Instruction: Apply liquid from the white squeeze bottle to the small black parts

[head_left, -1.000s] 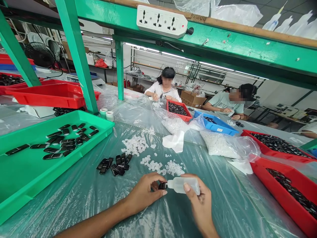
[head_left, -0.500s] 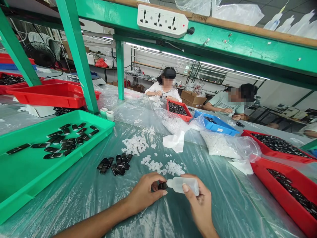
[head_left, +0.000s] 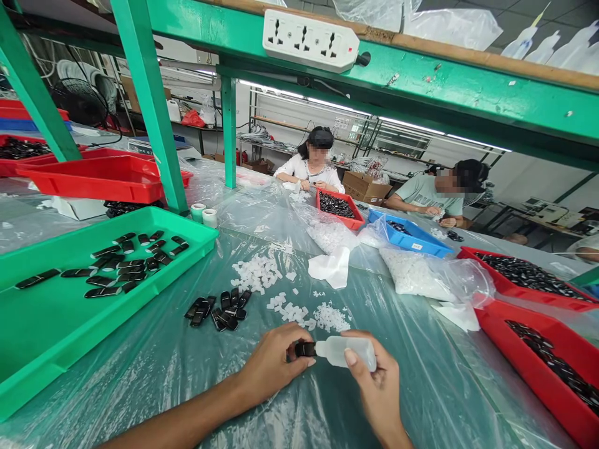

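L hand (head_left: pixel 274 360) pinching blk pc (head_left: pixel 306 349), R hand (head_left: pixel 380 381) gripping wht bottle (head_left: pixel 340 350), still end to end

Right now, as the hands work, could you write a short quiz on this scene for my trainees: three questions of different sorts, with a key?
1. What does the left hand hold: (A) a roll, (B) a black piece, (C) a sheet?
2. True or false: the right hand holds the bottle with its neck pointing away from the left hand.
3. Fill in: the large tray nearest the left hand is ____ in colour.

Key:
1. B.
2. False; the neck points toward the left hand.
3. Green.
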`<action>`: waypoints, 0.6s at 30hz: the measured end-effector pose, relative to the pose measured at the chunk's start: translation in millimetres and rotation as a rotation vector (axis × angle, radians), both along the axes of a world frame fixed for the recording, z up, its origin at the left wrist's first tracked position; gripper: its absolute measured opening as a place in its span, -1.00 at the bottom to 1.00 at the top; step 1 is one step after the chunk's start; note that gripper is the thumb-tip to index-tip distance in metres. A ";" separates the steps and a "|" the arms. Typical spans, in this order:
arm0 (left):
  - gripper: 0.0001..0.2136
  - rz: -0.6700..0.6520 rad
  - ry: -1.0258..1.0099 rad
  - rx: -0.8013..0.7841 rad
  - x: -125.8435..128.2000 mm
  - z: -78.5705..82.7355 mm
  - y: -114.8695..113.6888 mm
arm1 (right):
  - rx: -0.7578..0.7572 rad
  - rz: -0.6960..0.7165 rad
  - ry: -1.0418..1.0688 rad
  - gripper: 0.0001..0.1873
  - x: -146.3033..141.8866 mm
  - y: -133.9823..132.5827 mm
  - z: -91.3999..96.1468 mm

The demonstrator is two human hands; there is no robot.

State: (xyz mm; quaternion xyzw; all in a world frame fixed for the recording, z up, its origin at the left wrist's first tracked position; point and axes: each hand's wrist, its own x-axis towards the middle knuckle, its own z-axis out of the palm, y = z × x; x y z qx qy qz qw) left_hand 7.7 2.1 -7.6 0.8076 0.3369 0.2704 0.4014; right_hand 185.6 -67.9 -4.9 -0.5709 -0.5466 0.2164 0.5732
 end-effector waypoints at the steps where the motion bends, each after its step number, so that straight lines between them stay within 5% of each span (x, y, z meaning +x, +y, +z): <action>1: -0.90 -0.001 0.001 0.000 -0.1 0.1 0.1 | 0.004 0.000 0.000 -0.75 0.0 -0.1 -0.4; 18: -0.91 0.007 0.048 0.010 0.1 0.8 -0.8 | -0.014 0.041 0.014 -0.75 0.0 -2.1 1.2</action>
